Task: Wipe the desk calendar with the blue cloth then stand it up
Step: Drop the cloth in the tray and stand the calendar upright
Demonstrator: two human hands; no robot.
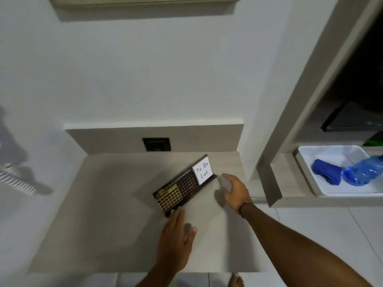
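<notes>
The dark brown desk calendar (183,186), with gold grids and a white "To Do List" note at its right end, sits at an angle on the beige desk (103,204), leaning back. My left hand (176,239) lies flat with its fingertips at the calendar's near left corner. My right hand (235,190) hovers just beside the calendar's right end, fingers apart, holding nothing. The blue cloth (327,171) lies bunched in a white tray (323,189) on a shelf to the right.
A blue plastic bottle (362,169) lies in the tray beside the cloth. A dark wall socket (156,144) sits in the desk's back panel. A grey post (273,172) separates desk and shelf. A striped white object (14,179) is at the far left.
</notes>
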